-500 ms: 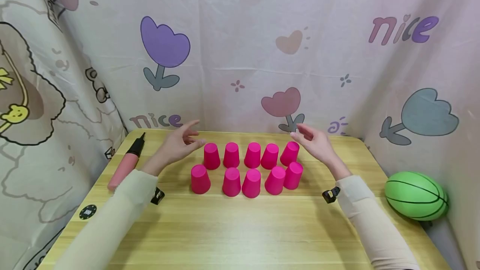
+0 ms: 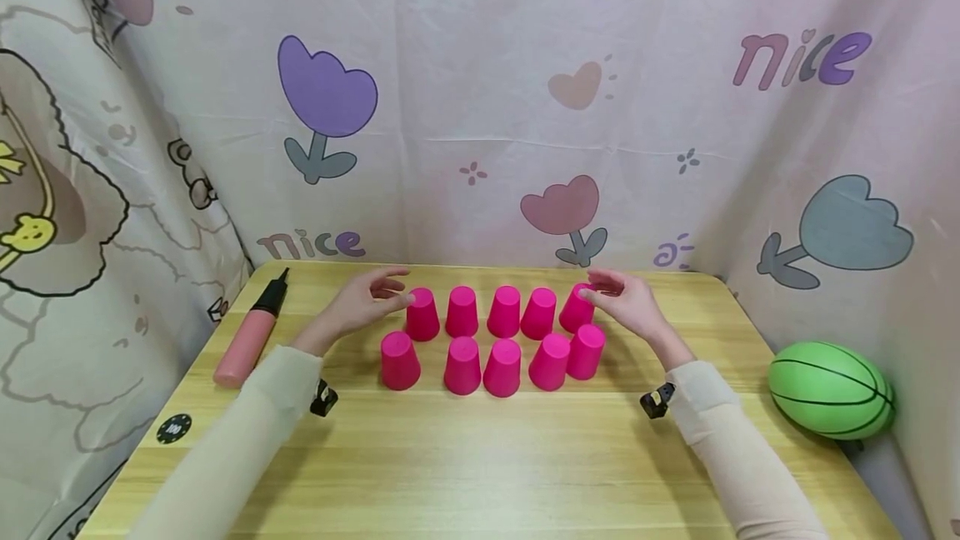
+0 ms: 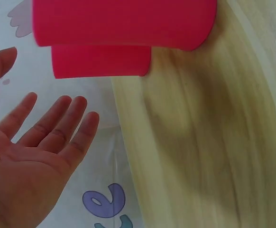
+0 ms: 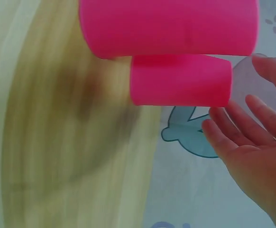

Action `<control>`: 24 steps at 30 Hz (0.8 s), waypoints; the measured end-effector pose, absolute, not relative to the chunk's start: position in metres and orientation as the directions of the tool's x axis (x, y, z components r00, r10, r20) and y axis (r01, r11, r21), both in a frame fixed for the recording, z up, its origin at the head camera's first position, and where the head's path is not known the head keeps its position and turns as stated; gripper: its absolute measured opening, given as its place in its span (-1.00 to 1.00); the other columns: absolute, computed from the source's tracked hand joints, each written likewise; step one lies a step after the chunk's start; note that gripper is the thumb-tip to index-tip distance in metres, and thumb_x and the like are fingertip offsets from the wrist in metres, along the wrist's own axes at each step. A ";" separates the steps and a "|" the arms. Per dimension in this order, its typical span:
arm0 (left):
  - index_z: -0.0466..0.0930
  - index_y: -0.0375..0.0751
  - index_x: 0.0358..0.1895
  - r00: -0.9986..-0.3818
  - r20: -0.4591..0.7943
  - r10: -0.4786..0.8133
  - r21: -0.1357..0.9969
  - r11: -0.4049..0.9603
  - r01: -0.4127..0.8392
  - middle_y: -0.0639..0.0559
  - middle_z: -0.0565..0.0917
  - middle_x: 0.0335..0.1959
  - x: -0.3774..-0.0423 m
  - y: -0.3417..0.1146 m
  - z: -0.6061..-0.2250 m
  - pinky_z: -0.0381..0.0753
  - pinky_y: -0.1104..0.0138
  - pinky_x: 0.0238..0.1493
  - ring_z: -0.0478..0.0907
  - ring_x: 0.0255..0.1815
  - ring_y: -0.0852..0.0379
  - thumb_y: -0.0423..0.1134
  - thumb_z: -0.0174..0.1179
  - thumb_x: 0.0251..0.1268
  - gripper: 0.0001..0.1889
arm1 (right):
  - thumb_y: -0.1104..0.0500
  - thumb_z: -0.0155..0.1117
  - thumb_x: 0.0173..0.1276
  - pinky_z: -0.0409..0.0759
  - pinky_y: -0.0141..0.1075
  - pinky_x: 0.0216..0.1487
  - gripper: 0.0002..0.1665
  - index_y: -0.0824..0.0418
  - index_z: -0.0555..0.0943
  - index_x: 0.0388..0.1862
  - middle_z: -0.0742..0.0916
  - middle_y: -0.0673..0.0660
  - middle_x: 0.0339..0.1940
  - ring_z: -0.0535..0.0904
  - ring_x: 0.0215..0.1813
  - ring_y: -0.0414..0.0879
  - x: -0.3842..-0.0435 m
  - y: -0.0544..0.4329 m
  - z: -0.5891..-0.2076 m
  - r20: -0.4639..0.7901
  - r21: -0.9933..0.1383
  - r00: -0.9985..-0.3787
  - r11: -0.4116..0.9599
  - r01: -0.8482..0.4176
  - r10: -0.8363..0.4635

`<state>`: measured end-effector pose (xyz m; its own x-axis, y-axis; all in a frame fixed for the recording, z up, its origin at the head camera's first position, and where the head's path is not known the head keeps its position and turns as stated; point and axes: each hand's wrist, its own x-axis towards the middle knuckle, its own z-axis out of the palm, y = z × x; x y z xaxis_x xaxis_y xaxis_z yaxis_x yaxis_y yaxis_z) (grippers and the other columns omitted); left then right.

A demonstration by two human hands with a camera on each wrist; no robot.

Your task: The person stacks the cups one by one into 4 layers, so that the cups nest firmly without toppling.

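We hold our left hand (image 2: 365, 300) at eleven o'clock and right hand (image 2: 626, 302) at one, apart, fingers loose, gripping nothing. Between them, near twelve, pink cups (image 2: 462, 367) stand inverted; we judge them light, smooth, slightly flexible, best pinched around the sides.

Pink cups (image 2: 462, 367) block the middle, while the near tabletop (image 2: 480, 457) leaves room to pass
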<state>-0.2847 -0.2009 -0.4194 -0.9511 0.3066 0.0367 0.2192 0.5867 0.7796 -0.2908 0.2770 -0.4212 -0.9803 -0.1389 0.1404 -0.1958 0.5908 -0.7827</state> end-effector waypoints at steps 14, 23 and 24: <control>0.45 -0.18 0.50 -0.936 -0.026 0.351 0.766 0.608 0.207 -0.32 0.64 0.31 -0.289 -0.192 -0.429 0.75 -0.02 0.21 0.64 0.28 -0.30 -0.07 0.38 0.42 -0.35 | 0.04 0.46 0.44 0.72 0.09 0.27 -0.25 0.31 0.49 0.50 0.70 0.36 0.31 0.65 0.31 0.29 -0.291 0.276 -0.434 0.099 -0.761 -0.985 0.627 -0.164 -0.139; 0.48 -0.10 0.48 -0.933 -0.060 0.355 0.759 0.623 0.188 -0.28 0.65 0.29 -0.292 -0.191 -0.431 0.77 0.00 0.18 0.62 0.29 -0.27 -0.05 0.40 0.40 -0.37 | 0.03 0.45 0.46 0.73 0.05 0.25 -0.26 0.33 0.50 0.49 0.70 0.37 0.31 0.65 0.31 0.29 -0.293 0.276 -0.440 0.103 -0.761 -0.985 0.626 -0.168 -0.139; 0.48 -0.09 0.48 -0.934 -0.066 0.351 0.759 0.625 0.182 -0.27 0.65 0.29 -0.292 -0.190 -0.432 0.77 0.01 0.17 0.62 0.29 -0.27 -0.04 0.40 0.40 -0.37 | 0.03 0.45 0.45 0.73 0.06 0.25 -0.27 0.32 0.50 0.49 0.71 0.36 0.31 0.65 0.30 0.29 -0.293 0.276 -0.440 0.104 -0.763 -0.985 0.625 -0.169 -0.139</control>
<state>-0.2923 -0.1905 -0.4317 -0.9340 0.3510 -0.0659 0.1815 0.6254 0.7589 -0.2926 0.2764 -0.4400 -0.9848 -0.1386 0.1043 -0.1687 0.6246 -0.7625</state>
